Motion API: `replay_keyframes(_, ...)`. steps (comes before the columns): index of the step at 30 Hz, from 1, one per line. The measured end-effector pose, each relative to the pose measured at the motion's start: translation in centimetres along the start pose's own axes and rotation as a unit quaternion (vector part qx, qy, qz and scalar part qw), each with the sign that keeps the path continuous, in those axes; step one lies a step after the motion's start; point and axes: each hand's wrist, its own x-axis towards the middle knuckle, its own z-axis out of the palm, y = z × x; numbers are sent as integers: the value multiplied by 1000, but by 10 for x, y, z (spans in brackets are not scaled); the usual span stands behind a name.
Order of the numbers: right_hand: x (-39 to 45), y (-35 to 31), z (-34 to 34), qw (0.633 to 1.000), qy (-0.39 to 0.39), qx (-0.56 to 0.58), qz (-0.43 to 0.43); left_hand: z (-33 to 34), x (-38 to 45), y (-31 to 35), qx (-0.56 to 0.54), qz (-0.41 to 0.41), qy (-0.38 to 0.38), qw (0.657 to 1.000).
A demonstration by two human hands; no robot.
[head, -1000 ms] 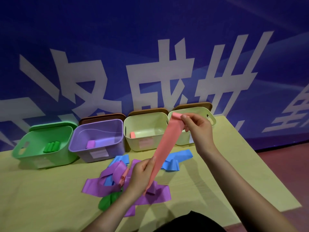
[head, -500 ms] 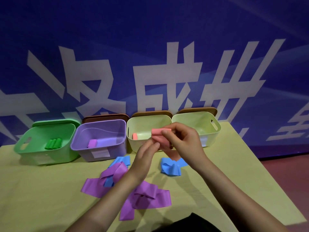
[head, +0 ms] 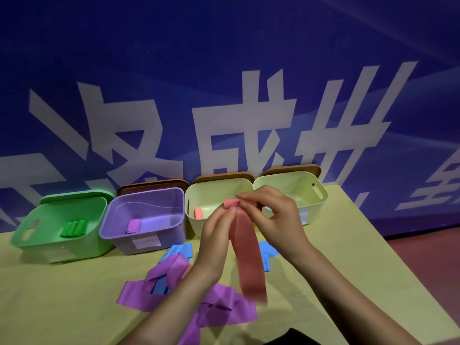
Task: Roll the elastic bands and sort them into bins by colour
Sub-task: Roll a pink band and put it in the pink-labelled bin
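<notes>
Both hands hold a pink elastic band (head: pixel 247 255) up over the table. Its top end is wound into a small roll, pinched between my left hand (head: pixel 216 235) and my right hand (head: pixel 270 220); the rest hangs down loose. Behind stand a green bin (head: pixel 29 241) with green rolls (head: pixel 73 229), a purple bin (head: pixel 174 235) with a purple roll (head: pixel 133 226), a pale bin (head: pixel 190 201) with a pink roll (head: pixel 198 213) and another pale bin (head: pixel 321 197), partly hidden by my right hand. Loose purple bands (head: pixel 219 312) and blue bands (head: pixel 179 251) lie on the table.
The yellow-green table (head: pixel 62 307) ends at the right in an edge above a reddish floor (head: pixel 428 260). A blue banner wall (head: pixel 224 83) with white characters rises just behind the bins. Brown lids (head: pixel 151 185) lean behind three bins.
The band was stretched long between my hands, then my left hand came up to meet the right at the rolled end. The free length now hangs straight down.
</notes>
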Motion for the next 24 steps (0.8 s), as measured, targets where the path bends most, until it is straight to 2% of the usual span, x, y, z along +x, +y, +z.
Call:
replay_keyframes(5, 5, 0, -6, 999, -34, -3, 3, 0, 9, 2, -15, -5, -6, 1000)
replay_keyframes(9, 9, 4, -15, 994, -103, 24, 28, 0, 10, -2, -4, -1, -16, 1000)
replay_keyframes(11, 7, 5, -18, 987, -120, 67, 84, -1, 10, -2, 17, 9, -22, 1000)
replay_keyframes(14, 3, 5, -15, 969, -98, 123, 193, -4, 7, -3, 40, 9, -36, 999)
replay_keyframes(16, 1, 7, -12, 962, -87, 135, 219, -3, 5, -2, 40, 15, -41, 998)
replay_keyframes(21, -2, 7, -10, 966, -69, 135, 210, -2, 4, 0, 54, -1, -42, 998)
replay_keyframes(24, -4, 7, -9, 984, -64, 67, 154, 0, 4, 1, 73, 9, -29, 997)
